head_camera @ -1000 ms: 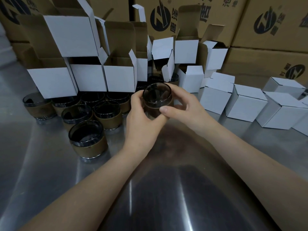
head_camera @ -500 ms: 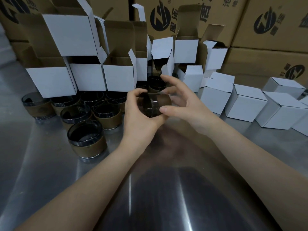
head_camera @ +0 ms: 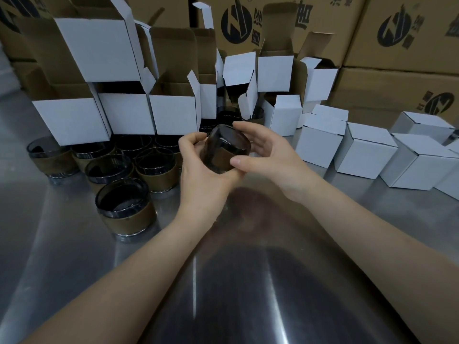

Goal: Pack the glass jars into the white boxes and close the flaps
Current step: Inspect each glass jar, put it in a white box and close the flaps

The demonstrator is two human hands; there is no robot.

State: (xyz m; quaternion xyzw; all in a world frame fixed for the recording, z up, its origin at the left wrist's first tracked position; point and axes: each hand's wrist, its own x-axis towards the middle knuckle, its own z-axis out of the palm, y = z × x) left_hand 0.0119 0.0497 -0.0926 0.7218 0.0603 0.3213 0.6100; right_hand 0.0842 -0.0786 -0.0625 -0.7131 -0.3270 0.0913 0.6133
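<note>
Head view: both hands are holding one glass jar in the air above the steel table, mid-frame, just in front of the open white boxes. The jar is not touching the table or any box.

Jar look: dark smoked glass, short and round, with a brown band wrapping its side wall. It is lying tipped over, one glossy flat end facing up toward the camera and catching a reflection. Cannot tell whether that end is the base or the mouth.

Left hand: fingers are curling round the jar's left side, palm cupping it from below.

Right hand: thumb is pressing on the near lower edge and fingertips are hooking over the far top edge, so it is pinching the jar. Its palm is standing off from the glass.

The other jars, same dark glass and brown band, are standing upright in a tight cluster on the table left of the hands, mouths up. The nearest jar is sitting at the front of that cluster.

The open white boxes are standing behind the cluster, flaps up, brown inside. The closed white boxes are sitting in a row on the right. Brown cartons with dark logos are standing stacked behind everything.
</note>
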